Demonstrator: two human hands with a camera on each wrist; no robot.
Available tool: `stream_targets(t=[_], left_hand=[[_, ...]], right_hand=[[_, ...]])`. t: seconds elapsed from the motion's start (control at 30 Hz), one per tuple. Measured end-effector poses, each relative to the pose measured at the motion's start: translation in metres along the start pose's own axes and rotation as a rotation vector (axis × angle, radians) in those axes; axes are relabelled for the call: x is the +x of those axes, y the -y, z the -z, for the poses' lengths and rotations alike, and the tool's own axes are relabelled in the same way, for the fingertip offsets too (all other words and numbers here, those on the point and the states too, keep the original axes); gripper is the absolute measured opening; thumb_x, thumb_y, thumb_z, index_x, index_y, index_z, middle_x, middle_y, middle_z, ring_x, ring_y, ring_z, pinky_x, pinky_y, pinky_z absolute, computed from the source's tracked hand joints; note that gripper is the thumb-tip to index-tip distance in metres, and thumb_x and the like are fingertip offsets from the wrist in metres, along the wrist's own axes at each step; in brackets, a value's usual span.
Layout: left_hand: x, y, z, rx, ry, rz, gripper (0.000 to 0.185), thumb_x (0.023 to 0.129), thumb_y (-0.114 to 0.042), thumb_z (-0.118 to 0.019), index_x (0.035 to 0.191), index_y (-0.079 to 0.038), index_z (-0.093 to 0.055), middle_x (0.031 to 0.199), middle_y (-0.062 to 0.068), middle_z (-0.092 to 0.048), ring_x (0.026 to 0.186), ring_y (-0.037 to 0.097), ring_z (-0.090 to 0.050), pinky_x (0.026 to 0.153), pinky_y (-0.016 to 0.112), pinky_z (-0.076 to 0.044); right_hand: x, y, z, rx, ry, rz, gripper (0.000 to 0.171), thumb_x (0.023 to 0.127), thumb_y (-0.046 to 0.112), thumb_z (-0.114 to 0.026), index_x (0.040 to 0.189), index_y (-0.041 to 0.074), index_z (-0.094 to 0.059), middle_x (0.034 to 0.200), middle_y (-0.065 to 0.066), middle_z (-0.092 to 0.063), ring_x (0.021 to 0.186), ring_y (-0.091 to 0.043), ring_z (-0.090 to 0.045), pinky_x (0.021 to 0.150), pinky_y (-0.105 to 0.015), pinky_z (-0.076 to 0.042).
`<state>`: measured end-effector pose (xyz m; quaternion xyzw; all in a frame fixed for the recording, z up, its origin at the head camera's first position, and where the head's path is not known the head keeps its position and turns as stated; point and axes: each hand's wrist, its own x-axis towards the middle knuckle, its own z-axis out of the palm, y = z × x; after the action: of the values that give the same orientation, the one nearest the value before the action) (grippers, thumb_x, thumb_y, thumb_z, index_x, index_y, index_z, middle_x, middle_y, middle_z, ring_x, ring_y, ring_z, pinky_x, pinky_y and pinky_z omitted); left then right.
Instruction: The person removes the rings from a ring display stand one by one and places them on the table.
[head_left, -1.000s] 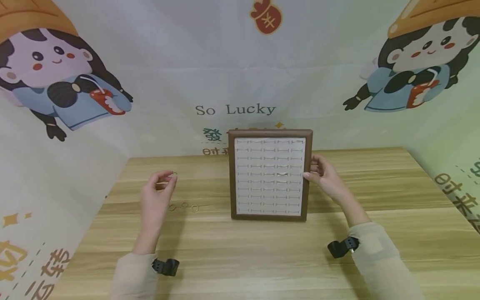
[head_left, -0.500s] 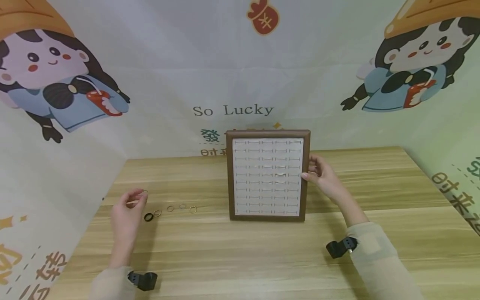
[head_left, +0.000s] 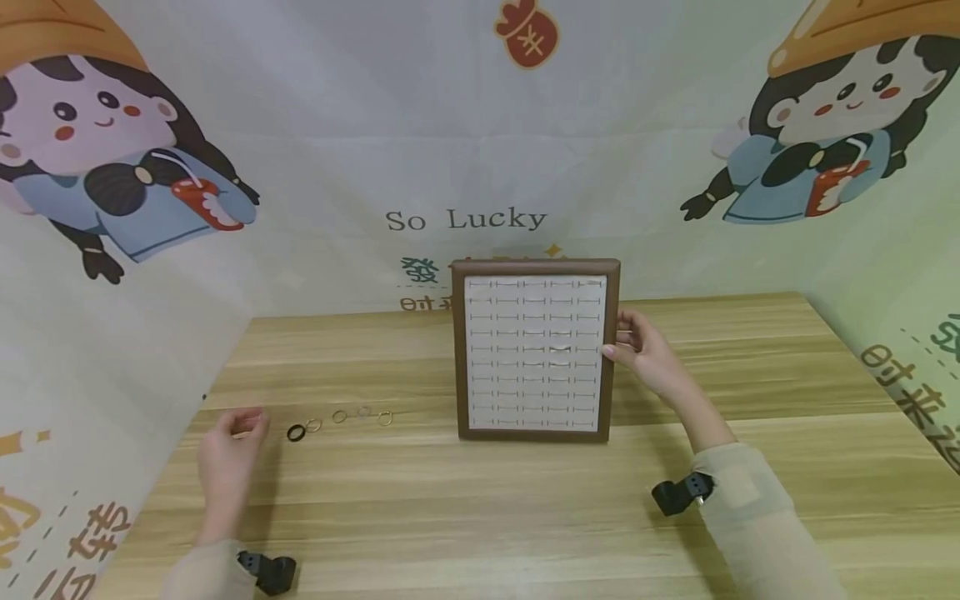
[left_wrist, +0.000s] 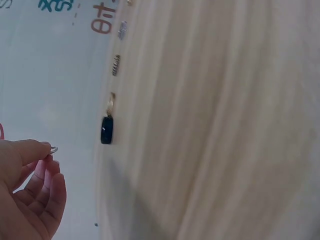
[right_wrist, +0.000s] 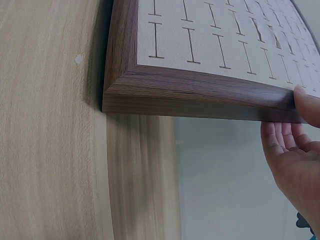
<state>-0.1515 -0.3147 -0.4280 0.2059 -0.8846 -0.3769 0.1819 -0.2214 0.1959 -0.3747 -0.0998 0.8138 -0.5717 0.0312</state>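
My left hand (head_left: 231, 454) is low over the left of the table and pinches a small silvery ring (left_wrist: 54, 150) between thumb and forefinger. Just right of it, a black ring (head_left: 296, 433) lies beside a gold-coloured ring (head_left: 314, 425). Further along the same loose row are more thin rings, among them one at the right end, a gold ring (head_left: 386, 418). With thumb in front and fingers behind, my right hand (head_left: 647, 354) grips the right edge of a brown-framed ring display board (head_left: 611, 392). The board stands upright, its pale face lined with rows of slits.
The wood-grain table (head_left: 480, 517) meets a printed backdrop (head_left: 337, 167) at its rear and sides. A small dark speck (head_left: 204, 397) shows at the table's left edge. Black wrist cameras (head_left: 682, 494) sit on both sleeves.
My left hand has moved left and toward me, down closer to the table, still pinching the ring. The black ring and its neighbour have come into view. The right hand and board stay put.
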Motion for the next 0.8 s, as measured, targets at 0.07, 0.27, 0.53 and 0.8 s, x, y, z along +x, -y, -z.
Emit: stream_targets(t=[0.07, 0.27, 0.53, 0.8], left_hand=[[0.001, 0.006, 0.0, 0.022, 0.012, 0.012, 0.025, 0.102, -0.01, -0.064, 0.118, 0.009, -0.068, 0.113, 0.032, -0.07, 0.067, -0.013, -0.042, 0.058, 0.015, -0.037], [0.004, 0.018, -0.003, 0.079, 0.058, 0.053, 0.026, 0.101, -0.01, -0.063, 0.117, 0.011, -0.068, 0.113, 0.033, -0.071, 0.074, 0.006, -0.057, 0.059, 0.018, -0.039], [0.005, 0.02, -0.005, 0.096, 0.107, 0.078, 0.027, 0.102, -0.012, -0.063, 0.116, 0.011, -0.067, 0.115, 0.033, -0.07, 0.071, 0.003, -0.054, 0.06, 0.021, -0.04], [0.004, 0.021, -0.006, 0.108, 0.148, 0.091, 0.03, 0.102, -0.014, -0.061, 0.117, 0.012, -0.066, 0.113, 0.034, -0.07, 0.086, 0.033, -0.067, 0.065, 0.026, -0.042]], right_hand=[[0.0, 0.0, 0.0, -0.001, 0.0, 0.0, 0.058, 0.104, -0.004, -0.053, 0.151, -0.02, -0.023, 0.149, -0.041, -0.039, 0.142, -0.057, -0.04, 0.119, -0.063, -0.037], [-0.001, 0.0, 0.0, -0.009, 0.001, 0.003, 0.059, 0.104, -0.005, -0.054, 0.151, -0.021, -0.023, 0.148, -0.042, -0.039, 0.142, -0.057, -0.04, 0.118, -0.063, -0.038], [-0.001, -0.001, 0.001, -0.005, 0.001, 0.0, 0.059, 0.104, -0.004, -0.053, 0.152, -0.02, -0.023, 0.149, -0.041, -0.039, 0.142, -0.057, -0.04, 0.118, -0.064, -0.038], [-0.001, -0.001, 0.001, -0.009, 0.0, 0.008, 0.058, 0.104, -0.004, -0.053, 0.151, -0.02, -0.024, 0.148, -0.041, -0.039, 0.141, -0.056, -0.041, 0.117, -0.063, -0.039]])
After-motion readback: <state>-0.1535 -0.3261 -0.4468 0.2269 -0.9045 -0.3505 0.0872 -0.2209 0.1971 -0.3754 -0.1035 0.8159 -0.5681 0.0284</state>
